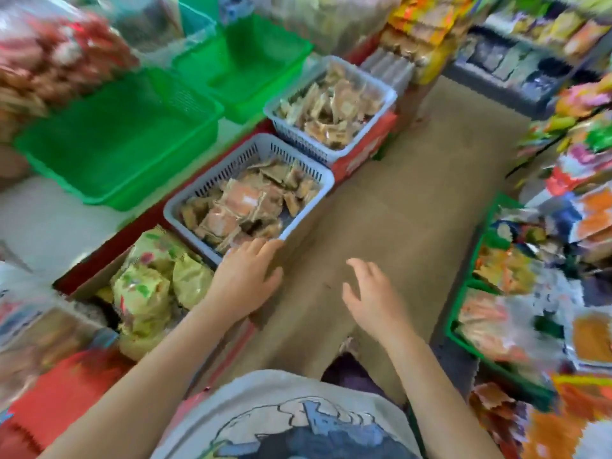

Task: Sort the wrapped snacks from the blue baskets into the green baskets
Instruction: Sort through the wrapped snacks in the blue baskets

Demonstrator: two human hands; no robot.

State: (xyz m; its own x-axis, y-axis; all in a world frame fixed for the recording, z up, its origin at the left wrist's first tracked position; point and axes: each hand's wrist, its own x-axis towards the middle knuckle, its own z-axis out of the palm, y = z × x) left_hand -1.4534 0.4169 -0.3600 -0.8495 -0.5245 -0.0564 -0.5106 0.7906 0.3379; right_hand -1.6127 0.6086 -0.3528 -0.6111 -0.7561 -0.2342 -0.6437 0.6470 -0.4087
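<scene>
Two blue baskets sit in a row, both full of wrapped snacks (246, 207) in brown and orange packs. The near blue basket (185, 202) is right by the left hand (246, 276). That hand lies flat, fingers straight, with its fingertips touching the basket's front edge. It holds nothing. The right hand (372, 298) floats over the brown floor (414, 200), well apart from the baskets, fingers loose and spread, holding nothing. The far blue basket (390, 94) is farther up. Two green baskets sit on the white counter (43, 223) behind them: the near green basket (109, 140) and the far green basket (251, 61). The picture is too blurry to read any words on the packs.
</scene>
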